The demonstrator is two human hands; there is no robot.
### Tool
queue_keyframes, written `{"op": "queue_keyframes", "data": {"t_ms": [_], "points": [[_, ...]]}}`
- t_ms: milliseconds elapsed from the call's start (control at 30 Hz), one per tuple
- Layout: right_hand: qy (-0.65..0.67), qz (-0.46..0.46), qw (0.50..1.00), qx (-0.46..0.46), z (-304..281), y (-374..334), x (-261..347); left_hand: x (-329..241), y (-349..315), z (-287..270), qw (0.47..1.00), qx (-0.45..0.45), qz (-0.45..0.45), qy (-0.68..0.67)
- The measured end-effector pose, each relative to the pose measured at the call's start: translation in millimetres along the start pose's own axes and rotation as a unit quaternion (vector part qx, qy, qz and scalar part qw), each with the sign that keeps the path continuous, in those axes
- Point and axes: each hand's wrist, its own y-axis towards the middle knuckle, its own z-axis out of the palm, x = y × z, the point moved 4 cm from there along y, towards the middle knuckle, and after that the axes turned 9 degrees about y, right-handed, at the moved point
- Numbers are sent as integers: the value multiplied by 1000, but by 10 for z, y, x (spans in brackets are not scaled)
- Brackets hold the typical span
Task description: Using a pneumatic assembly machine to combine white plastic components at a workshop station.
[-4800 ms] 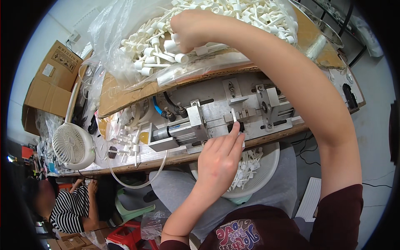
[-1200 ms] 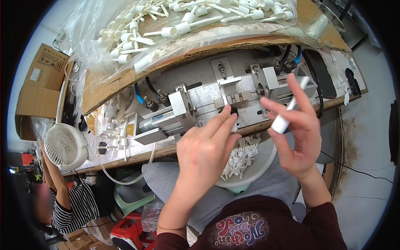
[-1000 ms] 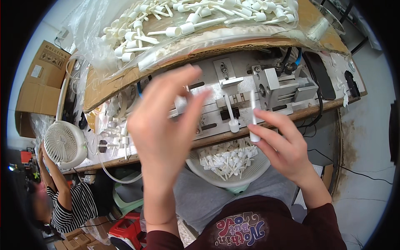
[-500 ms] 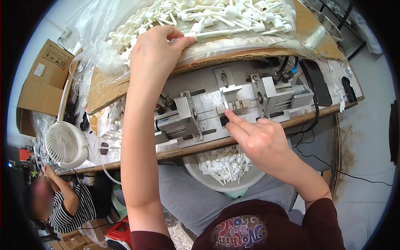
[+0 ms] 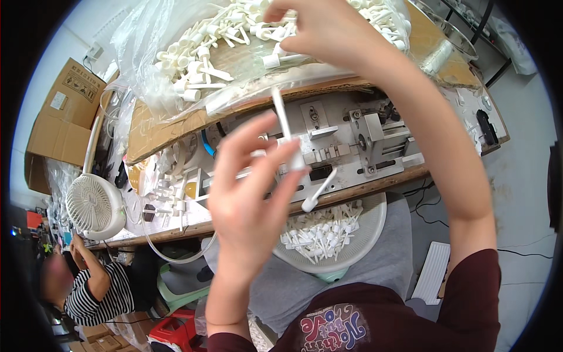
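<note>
A white plastic stick with a cap sits between the thumb and fingers of the left hand, the nearer one; its long axis points away from the body, cap end closest, just left of a grey metal block. The right hand hangs over a pile of sticks, fingers curled; whether it grips anything cannot be told. A second stick slants by the wooden bench edge, above a perforated basket. Crinkled clear plastic and corrugated cardboard lie beyond.
</note>
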Motion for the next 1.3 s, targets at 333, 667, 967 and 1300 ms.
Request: {"op": "queue_keyframes", "data": {"t_ms": [333,667,967,1300], "points": [[-247,80,916,306,528,681,-54,-204,-598,428,996,88,3,27],[-170,-12,966,192,519,584,-30,-188,-493,506,987,119,40,104],[138,70,987,32,-248,-198,71,-154,-535,541,988,128,19,83],[65,-96,993,2,139,-1738,585,-85,-414,415,724,87,-355,-585]]}}
